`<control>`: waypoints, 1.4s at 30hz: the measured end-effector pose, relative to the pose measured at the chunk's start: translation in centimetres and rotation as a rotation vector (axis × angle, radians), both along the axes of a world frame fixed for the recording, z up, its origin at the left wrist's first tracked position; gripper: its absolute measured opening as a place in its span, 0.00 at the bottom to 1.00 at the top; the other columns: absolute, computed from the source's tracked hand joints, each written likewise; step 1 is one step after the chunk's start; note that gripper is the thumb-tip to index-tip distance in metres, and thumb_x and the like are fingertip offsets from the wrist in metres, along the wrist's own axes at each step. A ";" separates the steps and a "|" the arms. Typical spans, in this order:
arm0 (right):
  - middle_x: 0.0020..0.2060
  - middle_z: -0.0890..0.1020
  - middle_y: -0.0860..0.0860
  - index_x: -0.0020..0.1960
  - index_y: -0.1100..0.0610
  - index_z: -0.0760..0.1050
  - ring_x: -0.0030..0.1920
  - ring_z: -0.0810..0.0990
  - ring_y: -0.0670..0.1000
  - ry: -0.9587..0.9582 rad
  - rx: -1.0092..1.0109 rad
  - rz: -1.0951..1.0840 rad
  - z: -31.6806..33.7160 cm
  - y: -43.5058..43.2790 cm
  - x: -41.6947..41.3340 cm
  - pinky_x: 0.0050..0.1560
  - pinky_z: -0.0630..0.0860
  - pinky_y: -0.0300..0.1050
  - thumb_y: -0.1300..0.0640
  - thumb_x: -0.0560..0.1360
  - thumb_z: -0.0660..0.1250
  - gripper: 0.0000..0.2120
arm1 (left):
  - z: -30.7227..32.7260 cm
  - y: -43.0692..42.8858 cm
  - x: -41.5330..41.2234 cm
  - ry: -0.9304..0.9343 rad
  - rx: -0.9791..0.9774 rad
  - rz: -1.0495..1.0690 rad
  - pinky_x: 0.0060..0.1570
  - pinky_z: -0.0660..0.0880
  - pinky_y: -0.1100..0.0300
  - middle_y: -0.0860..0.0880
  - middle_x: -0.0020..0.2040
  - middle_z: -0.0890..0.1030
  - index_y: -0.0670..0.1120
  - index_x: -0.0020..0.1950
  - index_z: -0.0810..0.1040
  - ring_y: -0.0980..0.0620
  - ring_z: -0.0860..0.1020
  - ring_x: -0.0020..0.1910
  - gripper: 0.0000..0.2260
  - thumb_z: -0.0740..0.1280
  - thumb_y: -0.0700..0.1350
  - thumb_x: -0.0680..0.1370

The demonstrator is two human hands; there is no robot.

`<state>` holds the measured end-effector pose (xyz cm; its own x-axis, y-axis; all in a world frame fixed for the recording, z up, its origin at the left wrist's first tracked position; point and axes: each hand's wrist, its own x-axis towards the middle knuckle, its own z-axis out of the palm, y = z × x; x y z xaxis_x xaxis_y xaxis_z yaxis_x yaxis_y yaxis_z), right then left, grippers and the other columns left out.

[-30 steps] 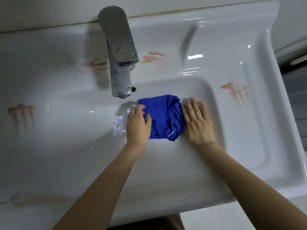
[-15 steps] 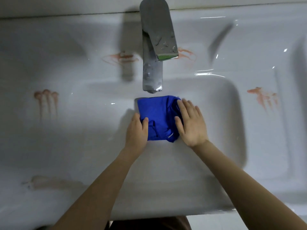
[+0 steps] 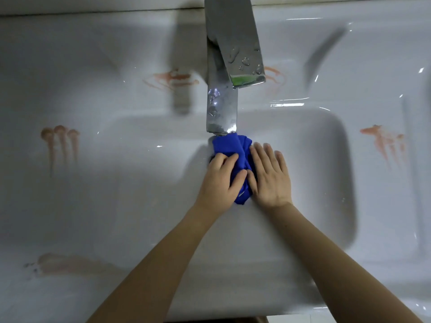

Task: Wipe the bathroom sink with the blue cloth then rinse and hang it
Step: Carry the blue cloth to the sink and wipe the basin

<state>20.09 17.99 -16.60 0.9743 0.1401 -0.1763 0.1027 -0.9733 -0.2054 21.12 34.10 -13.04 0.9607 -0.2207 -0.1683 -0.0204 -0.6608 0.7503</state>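
The blue cloth [image 3: 229, 146] lies bunched in the basin of the white sink [image 3: 326, 178], right under the spout of the chrome tap [image 3: 222, 110]. My left hand [image 3: 220, 183] presses on the cloth's left part with fingers curled over it. My right hand [image 3: 270, 177] lies flat against the cloth's right side, fingers spread and pointing away from me. The two hands cover most of the cloth; only its far end and a near corner show. No water stream is visible from the spout.
Reddish-orange smears mark the sink deck: left [image 3: 60, 143], right [image 3: 382, 142], behind the tap [image 3: 172, 80] and near front left [image 3: 65, 264]. The tap lever [image 3: 238, 43] juts out over the basin. Drops of water cling to the tap.
Both hands have closed in on the cloth, squeezing it narrower, and it has shifted farther back under the spout. The camera view has moved so the tap sits more central.
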 end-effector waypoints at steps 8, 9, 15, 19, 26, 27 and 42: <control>0.74 0.67 0.57 0.76 0.61 0.63 0.75 0.62 0.60 -0.050 0.028 -0.018 -0.1 -0.3 -0.2 0.76 0.52 0.54 0.50 0.81 0.50 0.26 | -1.8 0.8 0.0 -0.297 0.276 -0.130 0.66 0.70 0.49 0.39 0.64 0.76 0.39 0.67 0.75 0.40 0.75 0.62 0.21 0.56 0.50 0.82; 0.74 0.67 0.57 0.76 0.61 0.63 0.75 0.62 0.60 -0.052 0.028 -0.019 -0.1 -0.3 -0.2 0.76 0.52 0.54 0.50 0.81 0.50 0.26 | -2.1 0.8 -0.2 -0.297 0.336 -0.166 0.70 0.67 0.48 0.38 0.69 0.74 0.38 0.70 0.72 0.39 0.72 0.68 0.23 0.55 0.50 0.82; 0.74 0.67 0.57 0.75 0.61 0.63 0.75 0.62 0.60 -0.037 0.057 -0.006 0.0 -0.4 -0.1 0.75 0.52 0.54 0.51 0.81 0.50 0.26 | -2.2 0.0 -0.8 -0.127 0.413 -0.243 0.76 0.60 0.47 0.40 0.76 0.66 0.38 0.76 0.63 0.41 0.61 0.77 0.27 0.53 0.54 0.82; 0.70 0.72 0.58 0.73 0.61 0.67 0.71 0.67 0.60 -0.006 0.265 -0.104 2.5 -0.1 0.4 0.73 0.60 0.51 0.50 0.81 0.48 0.26 | 0.8 1.9 -0.4 -0.061 0.297 -0.205 0.71 0.69 0.48 0.40 0.70 0.74 0.39 0.70 0.71 0.41 0.72 0.70 0.24 0.54 0.51 0.80; 0.57 0.74 0.57 0.67 0.61 0.66 0.56 0.73 0.59 0.254 0.233 -0.396 5.5 5.9 2.1 0.55 0.74 0.52 0.36 0.77 0.57 0.32 | 6.3 10.8 -3.8 -0.096 0.336 0.010 0.52 0.76 0.50 0.44 0.53 0.82 0.41 0.60 0.79 0.43 0.79 0.51 0.18 0.56 0.48 0.79; 0.57 0.73 0.58 0.67 0.62 0.66 0.56 0.73 0.59 0.268 0.167 -0.445 5.4 6.1 2.3 0.54 0.74 0.53 0.35 0.76 0.59 0.33 | 6.2 11.7 -4.3 -0.070 0.348 0.011 0.51 0.77 0.50 0.44 0.52 0.83 0.41 0.59 0.79 0.42 0.79 0.50 0.19 0.55 0.49 0.79; 0.39 0.81 0.55 0.44 0.61 0.75 0.39 0.79 0.55 0.492 0.962 -0.670 10.8 11.3 1.7 0.38 0.77 0.47 0.52 0.74 0.72 0.12 | 7.0 17.7 -9.5 0.202 0.391 -0.044 0.57 0.74 0.49 0.43 0.54 0.79 0.42 0.54 0.80 0.43 0.75 0.56 0.29 0.44 0.55 0.73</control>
<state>21.76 29.32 -5.82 0.7644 -0.0804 -0.6397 -0.6375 -0.2421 -0.7314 11.57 51.80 -6.00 0.8910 -0.1428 -0.4309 0.0669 -0.8976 0.4357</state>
